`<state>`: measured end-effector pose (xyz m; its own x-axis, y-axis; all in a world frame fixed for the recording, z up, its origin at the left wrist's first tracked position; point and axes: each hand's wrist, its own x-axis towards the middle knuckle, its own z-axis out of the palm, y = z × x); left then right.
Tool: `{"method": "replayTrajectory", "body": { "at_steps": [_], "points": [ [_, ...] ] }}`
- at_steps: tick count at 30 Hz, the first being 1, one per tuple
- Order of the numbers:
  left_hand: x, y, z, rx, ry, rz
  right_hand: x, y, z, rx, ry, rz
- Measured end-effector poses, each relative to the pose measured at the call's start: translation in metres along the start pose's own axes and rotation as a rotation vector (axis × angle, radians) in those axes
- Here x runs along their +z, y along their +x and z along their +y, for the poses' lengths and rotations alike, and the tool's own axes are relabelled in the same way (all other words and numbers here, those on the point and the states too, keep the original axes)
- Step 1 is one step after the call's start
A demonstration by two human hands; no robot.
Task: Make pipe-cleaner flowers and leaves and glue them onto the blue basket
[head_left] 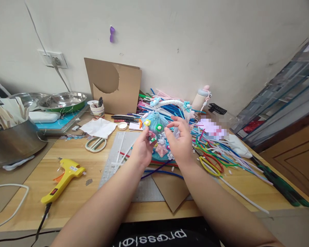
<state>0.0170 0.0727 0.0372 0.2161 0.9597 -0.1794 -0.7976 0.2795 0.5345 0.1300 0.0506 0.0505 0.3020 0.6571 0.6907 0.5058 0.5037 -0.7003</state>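
Note:
A light-blue pipe-cleaner dome [157, 121] with small coloured flowers stands in front of me, above a blue base decorated with a pink star [161, 150] and more flowers. My left hand [143, 148] grips its left side, thumb up by a yellow flower [146, 122], the other fingers partly hidden behind. On the opposite side, my right hand [180, 140] has thumb and forefinger close together beside a green flower [159, 128]; whatever is between the tips is too small to make out. A white arched handle [170, 102] with blue flowers rises behind the dome.
Loose pipe cleaners [216, 154] spread behind and right. A yellow glue gun [64, 176] lies left, near green-handled scissors [95, 144]. Under the work are a grey cutting mat [144, 192] and a cardboard piece [171, 192]. A metal pot [12, 140] holds sticks; cardboard [128, 85] leans on the wall.

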Motion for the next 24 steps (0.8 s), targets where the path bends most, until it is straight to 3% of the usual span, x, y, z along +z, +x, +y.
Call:
{"method": "replayTrajectory", "body": {
  "at_steps": [2, 5, 24],
  "points": [
    [0.0, -0.001, 0.0, -0.003, 0.001, -0.002, -0.002, -0.002, -0.005, -0.165, -0.128, -0.013],
    [0.0, -0.002, 0.0, -0.006, -0.008, -0.01, -0.002, -0.001, -0.007, -0.243, -0.23, -0.019],
    [0.001, -0.002, -0.001, -0.017, -0.048, -0.057, 0.008, 0.0, -0.004, -0.179, -0.284, 0.014]
  ]
}}
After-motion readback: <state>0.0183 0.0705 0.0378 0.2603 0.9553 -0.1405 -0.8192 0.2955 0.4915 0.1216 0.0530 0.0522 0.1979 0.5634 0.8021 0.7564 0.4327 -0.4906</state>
